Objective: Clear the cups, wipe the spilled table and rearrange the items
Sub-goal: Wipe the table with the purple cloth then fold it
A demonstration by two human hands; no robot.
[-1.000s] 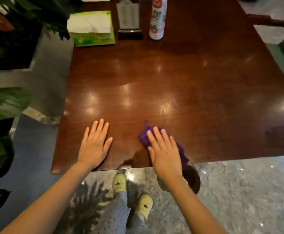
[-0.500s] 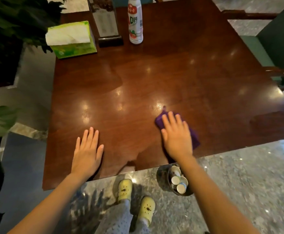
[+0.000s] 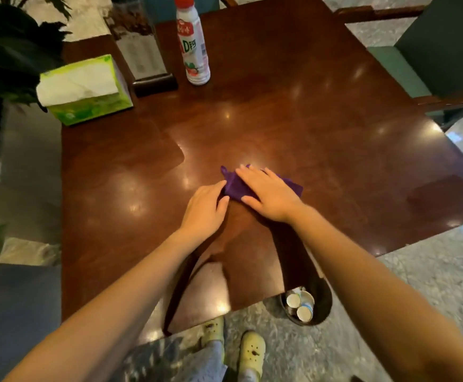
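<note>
At mid table (image 3: pixel 321 128), right hand (image 3: pixel 271 194) presses flat on purple cloth (image 3: pixel 233 186) — left hand (image 3: pixel 205 208) pinches its edge

Indoor light, moderate and warm. We count many small lamp glints on the glossy table (image 3: pixel 321 111), scattered from far edge to near edge. Soft dark shadows of both forearms (image 3: pixel 348 271) run back to the near edge. Wide-angle bending: table edges bow, the chair (image 3: pixel 445 51) off the far right corner leans outward. Mild blur all over; purple cloth (image 3: pixel 235 186) folds smeared. Plant (image 3: pixel 9 51) by the far left corner sits dim.
</note>
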